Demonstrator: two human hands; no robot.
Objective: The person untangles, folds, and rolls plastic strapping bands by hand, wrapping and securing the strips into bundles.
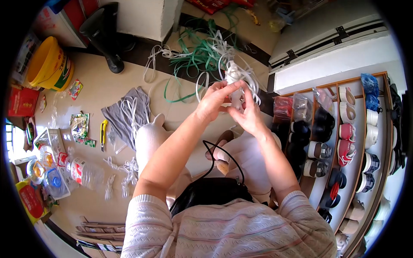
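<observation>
In front of my knees, both hands hold a bundle of white plastic strapping, its loose loops hanging around it. My left hand is closed on the bundle from the left, fingers bent over it. My right hand grips it from the right, its thumb and fingers curled around the lower part. Just beyond the hands lies a tangled heap of green strapping, mixed with white strands. A grey cloth with white strips over it rests on the floor by my left knee. Smaller tied white bundles lie nearer.
A yellow utility knife lies left of the cloth. Farther left stand a yellow bucket, a black rubber boot and clear plastic bottles. A shoe rack runs along the right. A black bag sits on my lap.
</observation>
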